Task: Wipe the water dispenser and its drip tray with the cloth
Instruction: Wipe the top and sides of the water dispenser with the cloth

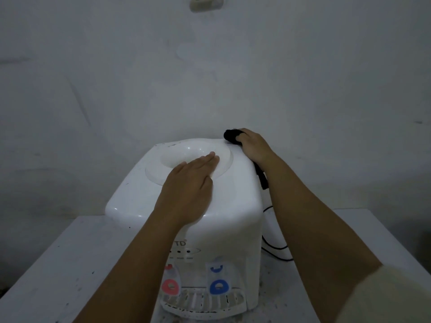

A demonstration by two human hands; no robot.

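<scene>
A white tabletop water dispenser [130,197] stands on a white table, with a round bottle well on top. My left hand [189,183] lies flat on its top, fingers straight and reaching onto the well's rim. My right hand [253,145] grips a black cloth [231,135] at the dispenser's back right top corner, and a strip of the cloth hangs down the right side under my wrist. Low on the front are a red tap [170,285] and a blue tap [218,286] above the white slotted drip tray [203,304].
The white table [58,264] is speckled with dark spots. A black power cord [272,247] loops on it to the right of the dispenser. A pale wall stands close behind, with a switch plate [206,2] at the top.
</scene>
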